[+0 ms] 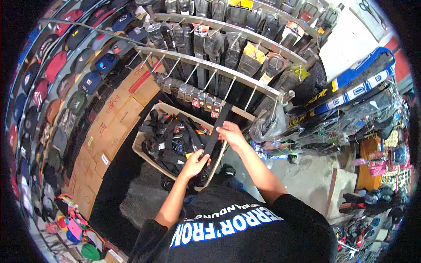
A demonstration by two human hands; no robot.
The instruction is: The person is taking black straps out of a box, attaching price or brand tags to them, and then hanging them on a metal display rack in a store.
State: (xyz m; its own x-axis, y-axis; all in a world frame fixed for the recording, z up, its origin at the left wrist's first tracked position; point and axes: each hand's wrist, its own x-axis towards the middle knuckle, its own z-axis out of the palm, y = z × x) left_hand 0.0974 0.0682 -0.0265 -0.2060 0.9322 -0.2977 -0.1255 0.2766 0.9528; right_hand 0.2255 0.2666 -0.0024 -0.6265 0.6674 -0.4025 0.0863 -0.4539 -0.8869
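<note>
A black strap, apparently a belt (216,134), runs between both hands in the head view, its upper end near the rack's lower hooks. My left hand (195,163) grips its lower part with thumb and fingers. Higher up and to the right, my right hand (229,134) pinches the same strap by its edge. Below and beside the hands stands an open cardboard box (154,166) holding a tangle of black straps or belts (176,131). Small packaged buckles or belts (197,97) hang just beyond the box. The strap's lower end is hidden among the dark things by the box.
A metal rack (210,64) with long hooks and bagged belts rises ahead. Rows of caps (92,80) line the left, above flattened cardboard (111,126). Blue and white scarves (355,88) and plastic-wrapped goods hang at right. A clear plastic bag (271,123) hangs at the rack's right corner.
</note>
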